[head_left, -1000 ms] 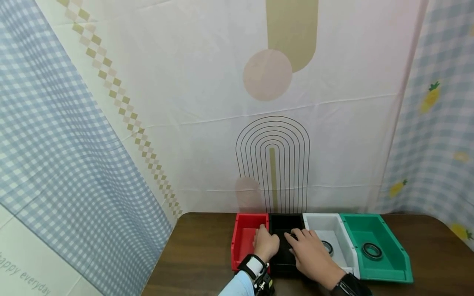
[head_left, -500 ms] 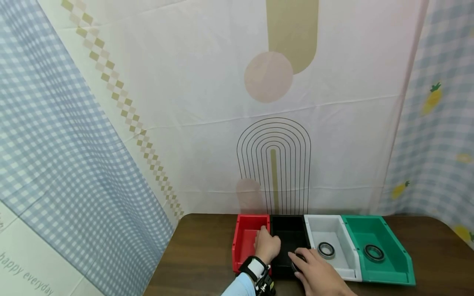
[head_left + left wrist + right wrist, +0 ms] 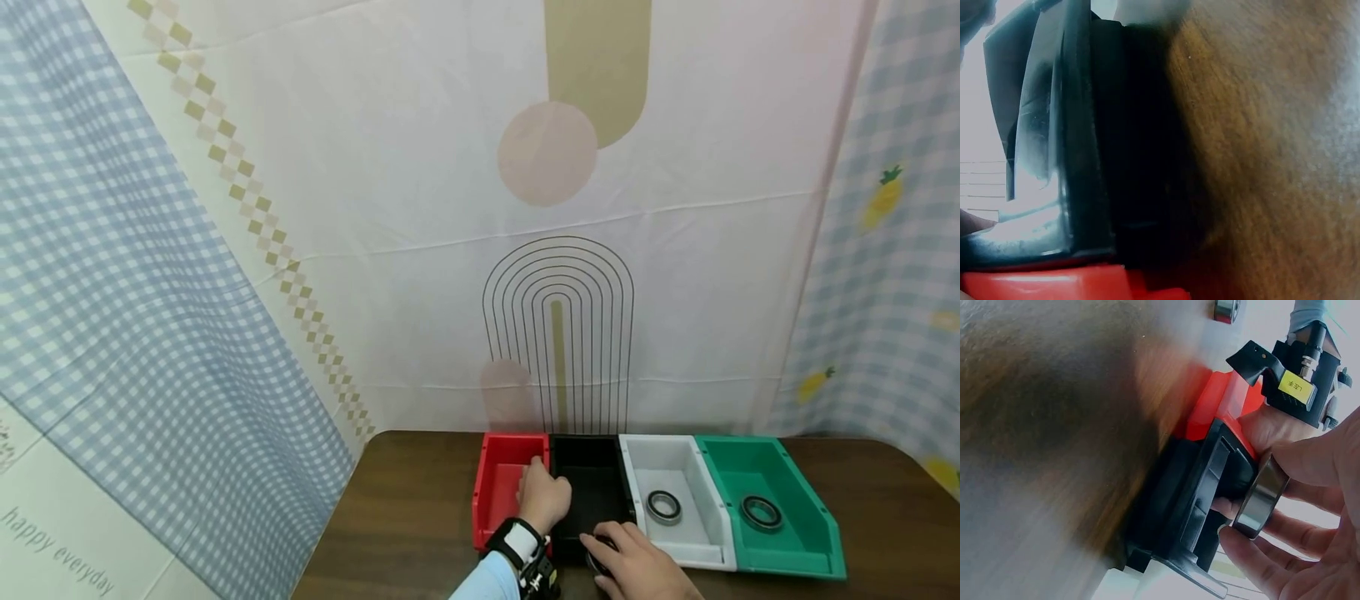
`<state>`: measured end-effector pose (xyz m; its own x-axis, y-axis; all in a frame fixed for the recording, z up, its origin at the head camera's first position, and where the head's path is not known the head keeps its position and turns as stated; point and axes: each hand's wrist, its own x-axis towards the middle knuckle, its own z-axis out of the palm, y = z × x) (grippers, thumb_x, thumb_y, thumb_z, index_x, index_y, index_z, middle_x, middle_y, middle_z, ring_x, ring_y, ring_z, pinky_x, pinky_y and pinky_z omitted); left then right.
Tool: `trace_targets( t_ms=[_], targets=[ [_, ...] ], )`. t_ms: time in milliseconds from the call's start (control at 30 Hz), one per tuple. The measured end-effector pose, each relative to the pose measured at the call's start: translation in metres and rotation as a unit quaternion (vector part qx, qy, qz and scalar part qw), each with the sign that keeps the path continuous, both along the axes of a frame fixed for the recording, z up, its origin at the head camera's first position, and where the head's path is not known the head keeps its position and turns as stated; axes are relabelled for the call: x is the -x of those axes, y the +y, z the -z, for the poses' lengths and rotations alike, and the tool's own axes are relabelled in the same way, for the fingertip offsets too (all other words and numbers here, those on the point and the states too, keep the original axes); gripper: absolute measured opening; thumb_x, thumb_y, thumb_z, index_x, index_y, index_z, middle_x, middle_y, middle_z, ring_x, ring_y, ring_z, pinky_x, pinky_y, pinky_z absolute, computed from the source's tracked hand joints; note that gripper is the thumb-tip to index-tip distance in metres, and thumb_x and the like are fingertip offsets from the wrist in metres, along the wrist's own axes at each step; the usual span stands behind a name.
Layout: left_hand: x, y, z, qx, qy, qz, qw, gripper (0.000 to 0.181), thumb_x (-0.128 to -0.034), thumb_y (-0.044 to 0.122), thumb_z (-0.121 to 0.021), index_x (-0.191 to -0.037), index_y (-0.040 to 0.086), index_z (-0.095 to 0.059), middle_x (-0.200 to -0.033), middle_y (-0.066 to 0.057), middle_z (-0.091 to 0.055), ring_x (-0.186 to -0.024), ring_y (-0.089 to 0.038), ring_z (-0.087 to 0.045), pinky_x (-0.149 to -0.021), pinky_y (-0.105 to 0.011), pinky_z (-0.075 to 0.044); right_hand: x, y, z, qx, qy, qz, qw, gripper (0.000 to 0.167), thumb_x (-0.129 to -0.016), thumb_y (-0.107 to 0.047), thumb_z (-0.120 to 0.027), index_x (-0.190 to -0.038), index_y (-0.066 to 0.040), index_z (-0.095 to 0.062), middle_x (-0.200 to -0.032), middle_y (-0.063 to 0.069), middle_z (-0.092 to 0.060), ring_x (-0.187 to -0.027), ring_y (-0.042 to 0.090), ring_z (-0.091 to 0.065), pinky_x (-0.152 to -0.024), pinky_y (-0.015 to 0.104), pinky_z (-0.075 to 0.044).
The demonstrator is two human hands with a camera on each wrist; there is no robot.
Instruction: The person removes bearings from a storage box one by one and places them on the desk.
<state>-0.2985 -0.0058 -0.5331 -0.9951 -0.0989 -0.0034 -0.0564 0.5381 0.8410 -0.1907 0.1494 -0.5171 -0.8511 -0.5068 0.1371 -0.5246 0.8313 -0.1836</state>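
In the head view my left hand [image 3: 544,497] straddles the walls between the red bin [image 3: 497,492] and the black bin [image 3: 590,481], gripping them with its fingers on the red side. My right hand [image 3: 641,562] pinches a metal ring bearing [image 3: 595,564] at the black bin's front edge. The right wrist view shows this bearing [image 3: 1262,497] tilted on edge between thumb and fingers, in front of the black bin's opening [image 3: 1210,481]. Only a bit of the left fingers [image 3: 974,222] appears in the left wrist view.
Right of the black bin stand a white bin [image 3: 712,533] holding a bearing [image 3: 652,509] and a green bin [image 3: 813,533] holding another bearing [image 3: 746,515]. Another metal ring [image 3: 1227,309] lies on the wooden table [image 3: 412,508], beyond the red bin in the right wrist view.
My right hand has come from inside the black bin toward its front edge, bringing a bearing with it. The white bin's bearing is now fully uncovered. My left hand has stayed at the bin walls.
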Motion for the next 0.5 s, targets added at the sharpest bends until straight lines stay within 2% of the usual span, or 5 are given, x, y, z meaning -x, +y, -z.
trace_targets(
  t_ms=[133,233,333,433,500],
  targets=[
    [0.000,0.000,-0.001,-0.003,-0.006,0.000,1.0000,0.060,-0.0976,0.012,-0.062,-0.153,-0.007,-0.048,-0.156,-0.031,-0.051,-0.142,-0.053,-0.048,-0.118,-0.072,-0.035,0.000,0.001,0.000,0.001,-0.011,-0.004,0.9999,0.044,-0.095,-0.035,-0.080,-0.134,-0.017,-0.073,-0.122,0.004,-0.067,-0.103,0.022,-0.061,-0.085,0.035,-0.060],
    [-0.001,-0.001,-0.002,-0.002,-0.004,0.001,1.0000,0.061,-0.0972,0.011,-0.062,-0.153,-0.008,-0.047,-0.157,-0.031,-0.050,-0.143,-0.053,-0.047,-0.119,-0.072,-0.034,0.004,0.005,0.008,-0.005,0.002,-0.021,0.9998,0.042,-0.097,-0.040,-0.077,-0.133,-0.018,-0.073,-0.120,0.004,-0.066,-0.100,0.020,-0.059,-0.083,0.035,-0.059],
    [-0.001,-0.001,-0.002,-0.001,-0.001,0.002,1.0000,0.061,-0.0966,0.011,-0.062,-0.153,-0.008,-0.048,-0.157,-0.032,-0.050,-0.143,-0.054,-0.047,-0.119,-0.071,-0.034,0.011,0.010,0.027,-0.004,0.016,-0.049,0.9987,0.043,-0.099,-0.048,-0.073,-0.132,-0.020,-0.072,-0.117,0.002,-0.065,-0.097,0.016,-0.058,-0.079,0.033,-0.057],
    [0.000,-0.001,-0.001,0.001,-0.001,0.002,1.0000,0.061,-0.0971,0.011,-0.061,-0.153,-0.008,-0.047,-0.158,-0.032,-0.049,-0.144,-0.054,-0.046,-0.120,-0.071,-0.033,0.018,0.016,0.053,0.009,0.039,-0.084,0.9956,0.048,-0.100,-0.058,-0.068,-0.130,-0.021,-0.073,-0.113,-0.001,-0.063,-0.091,0.009,-0.054,-0.072,0.027,-0.053],
    [0.000,0.000,-0.001,-0.002,-0.002,0.002,1.0000,0.061,-0.0978,0.011,-0.060,-0.154,-0.008,-0.047,-0.159,-0.032,-0.048,-0.145,-0.055,-0.045,-0.120,-0.072,-0.032,0.023,0.018,0.070,0.018,0.045,-0.117,0.9919,0.049,-0.103,-0.059,-0.063,-0.129,-0.020,-0.074,-0.109,-0.002,-0.061,-0.086,0.005,-0.050,-0.069,0.023,-0.048]
  ],
)
